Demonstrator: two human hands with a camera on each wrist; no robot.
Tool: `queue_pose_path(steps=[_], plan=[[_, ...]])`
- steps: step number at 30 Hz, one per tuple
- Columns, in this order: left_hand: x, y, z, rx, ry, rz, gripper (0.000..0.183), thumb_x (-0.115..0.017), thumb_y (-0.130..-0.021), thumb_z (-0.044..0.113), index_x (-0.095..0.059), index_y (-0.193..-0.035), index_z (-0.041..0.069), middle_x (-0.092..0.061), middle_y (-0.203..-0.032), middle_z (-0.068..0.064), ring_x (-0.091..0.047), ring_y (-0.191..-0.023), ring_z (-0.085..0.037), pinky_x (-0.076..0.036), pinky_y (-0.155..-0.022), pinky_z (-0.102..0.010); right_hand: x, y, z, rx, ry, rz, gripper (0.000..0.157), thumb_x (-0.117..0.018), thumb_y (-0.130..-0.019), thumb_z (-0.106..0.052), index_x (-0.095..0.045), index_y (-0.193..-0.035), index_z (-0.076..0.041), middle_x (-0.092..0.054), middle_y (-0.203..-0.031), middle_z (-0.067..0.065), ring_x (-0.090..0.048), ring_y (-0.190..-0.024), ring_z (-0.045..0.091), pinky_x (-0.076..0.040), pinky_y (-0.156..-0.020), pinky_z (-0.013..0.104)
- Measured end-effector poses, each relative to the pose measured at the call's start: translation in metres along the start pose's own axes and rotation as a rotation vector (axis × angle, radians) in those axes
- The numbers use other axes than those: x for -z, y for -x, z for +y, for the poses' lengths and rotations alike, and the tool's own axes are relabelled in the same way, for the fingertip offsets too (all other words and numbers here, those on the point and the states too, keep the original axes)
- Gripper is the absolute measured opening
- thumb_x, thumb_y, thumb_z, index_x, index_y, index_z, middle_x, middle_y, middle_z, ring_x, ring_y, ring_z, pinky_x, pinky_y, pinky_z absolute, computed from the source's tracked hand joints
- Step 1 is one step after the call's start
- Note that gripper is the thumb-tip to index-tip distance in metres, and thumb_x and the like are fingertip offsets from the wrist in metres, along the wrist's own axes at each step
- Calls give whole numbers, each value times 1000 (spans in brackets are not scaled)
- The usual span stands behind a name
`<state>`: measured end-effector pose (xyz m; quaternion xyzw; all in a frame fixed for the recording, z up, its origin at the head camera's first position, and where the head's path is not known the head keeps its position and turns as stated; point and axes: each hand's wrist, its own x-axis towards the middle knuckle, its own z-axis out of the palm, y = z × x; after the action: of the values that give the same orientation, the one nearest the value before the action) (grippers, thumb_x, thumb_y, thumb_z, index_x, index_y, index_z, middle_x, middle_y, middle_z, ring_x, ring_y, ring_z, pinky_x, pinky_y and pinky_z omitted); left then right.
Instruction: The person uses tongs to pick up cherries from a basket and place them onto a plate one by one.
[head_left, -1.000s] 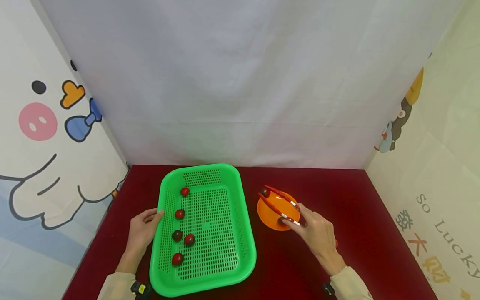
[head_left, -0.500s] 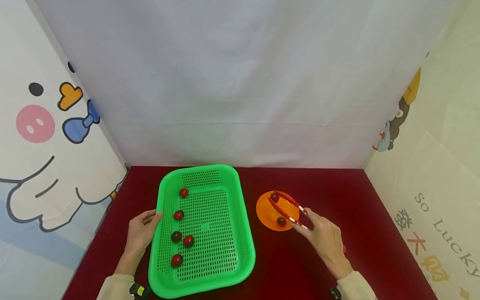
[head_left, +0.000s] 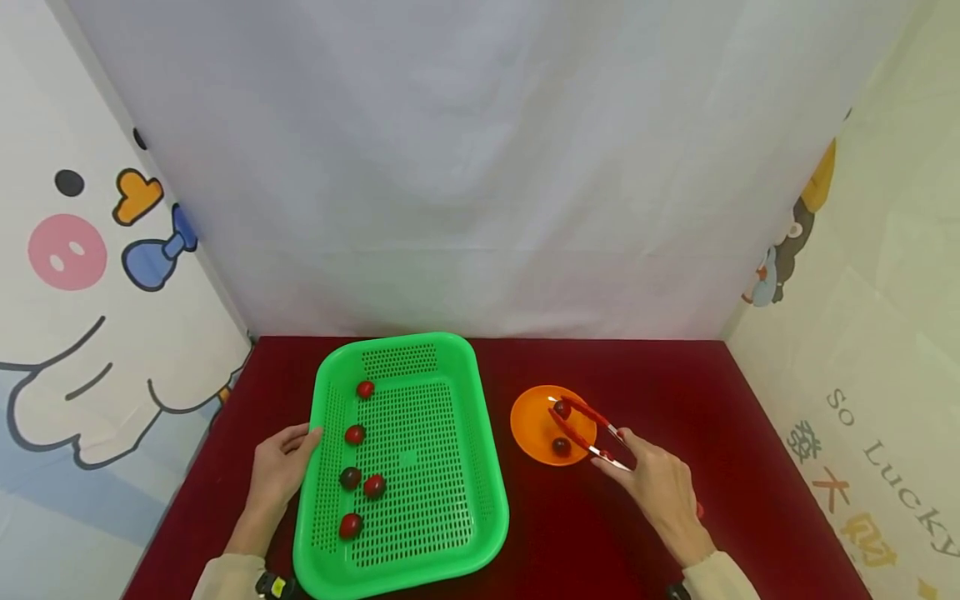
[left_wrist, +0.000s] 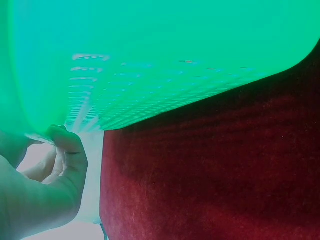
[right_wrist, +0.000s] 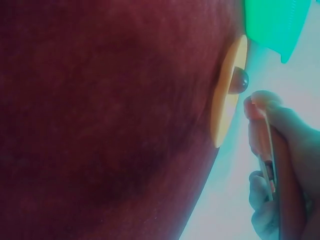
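Head view, tongs (head_left: 591, 414), fruit (head_left: 561, 409) seemingly between

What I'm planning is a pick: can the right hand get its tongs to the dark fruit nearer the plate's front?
Probably yes: nothing covers that dark fruit on the orange plate. The right hand holds tongs close by, but another fruit appears between their tips and might need releasing first.

Right wall cloth (head_left: 855, 333): we read "So Lucky" (head_left: 892, 481) in pale lettering, slanting down toward the near end. Left of it, we note dark 發 (head_left: 804, 440), orange 大 (head_left: 831, 487), then a washed-out yellow character (head_left: 868, 537), perhaps 财.
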<state>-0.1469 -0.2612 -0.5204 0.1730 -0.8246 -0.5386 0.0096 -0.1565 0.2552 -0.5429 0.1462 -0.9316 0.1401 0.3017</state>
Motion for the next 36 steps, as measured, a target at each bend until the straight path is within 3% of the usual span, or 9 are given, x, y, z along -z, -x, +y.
queue_pose_path(steps=[6, 15, 23, 30, 36], plan=[[0, -1, 0, 8, -1, -9, 57, -57, -107, 37, -54, -142, -7, -59, -135, -31, -63, -82, -1, -54, -69, -19, 3, 3, 2, -32, -4, -39, 58, -100, -63, -36, -76, -104, -4, -45, -56, -5, -16, -47, 5, -21, -38, 23], [0, -1, 0, 5, -3, -3, 57, -58, -106, 37, -55, -141, -7, -59, -134, -31, -64, -83, -2, -54, -68, -20, 6, 4, 5, -58, 8, -87, 65, -100, -62, -36, -77, -112, 0, -28, -53, -10, -11, -50, 5, -17, -40, 23], [0, 0, 1, 1, -15, -3, 56, -57, -107, 37, -56, -141, -7, -59, -134, -31, -64, -84, -3, -54, -68, -19, 8, 4, 4, -116, 7, -147, 65, -98, -67, -39, -77, -114, 1, -38, -50, -6, -12, -50, 7, -18, -40, 24], [0, 0, 2, 2, -29, -2, 56, -57, -107, 37, -55, -142, -7, -59, -134, -31, -66, -93, -12, -52, -70, -18, 8, 5, 4, -137, -1, -166, 66, -97, -68, -39, -76, -115, 2, -33, -48, -7, -11, -51, 7, -16, -41, 23], [0, -1, 1, 5, -25, -2, 57, -57, -106, 38, -55, -141, -7, -59, -135, -31, -63, -85, -3, -53, -69, -19, 7, 3, 4, -160, -18, -189, 66, -96, -69, -39, -76, -117, 2, -34, -50, -7, -13, -50, 7, -18, -41, 24]])
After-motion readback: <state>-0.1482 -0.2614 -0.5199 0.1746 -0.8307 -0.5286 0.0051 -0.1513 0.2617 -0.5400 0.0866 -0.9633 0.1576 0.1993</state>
